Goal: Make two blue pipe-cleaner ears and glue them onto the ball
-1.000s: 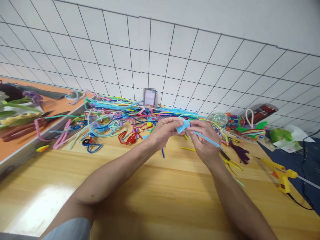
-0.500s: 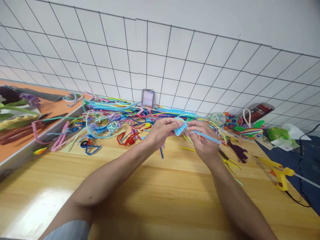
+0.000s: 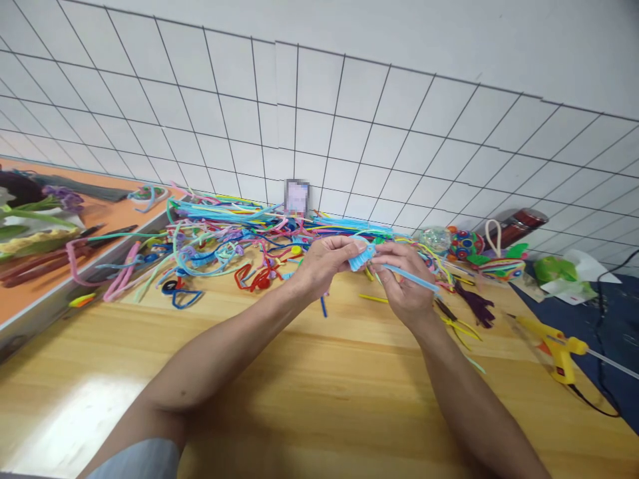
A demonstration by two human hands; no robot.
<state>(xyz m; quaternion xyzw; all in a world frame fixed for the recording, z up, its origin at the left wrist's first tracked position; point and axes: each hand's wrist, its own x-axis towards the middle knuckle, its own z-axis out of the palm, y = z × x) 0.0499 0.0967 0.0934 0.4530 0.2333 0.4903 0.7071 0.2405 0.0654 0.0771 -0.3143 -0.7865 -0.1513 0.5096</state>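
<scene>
Between thumb and fingers, my left hand [image 3: 327,263] pinches a light-blue ribbed piece [image 3: 361,257] that looks made of fuzzy pipe cleaner. My right hand [image 3: 405,279] is closed at the piece's right side, holding a light-blue pipe cleaner [image 3: 412,277] whose free end points right and slightly down. Both hands are raised over the back half of the wooden table [image 3: 319,379], nearly touching. Behind them lies a bundle of blue pipe cleaners [image 3: 224,211]. The fingers hide where the strand joins the piece.
Tangled coloured pipe cleaners [image 3: 214,256] line the table's back edge beneath a white grid wall. A yellow glue gun [image 3: 556,346] lies at the right, near a dark purple item [image 3: 475,305], pliers [image 3: 452,316] and a dark red bottle [image 3: 522,226]. An orange surface [image 3: 100,211] is at the left.
The free end of the blue pipe cleaner has dipped slightly, and my right hand's fingers have shifted a little. My left hand keeps its pinch on the ribbed piece.
</scene>
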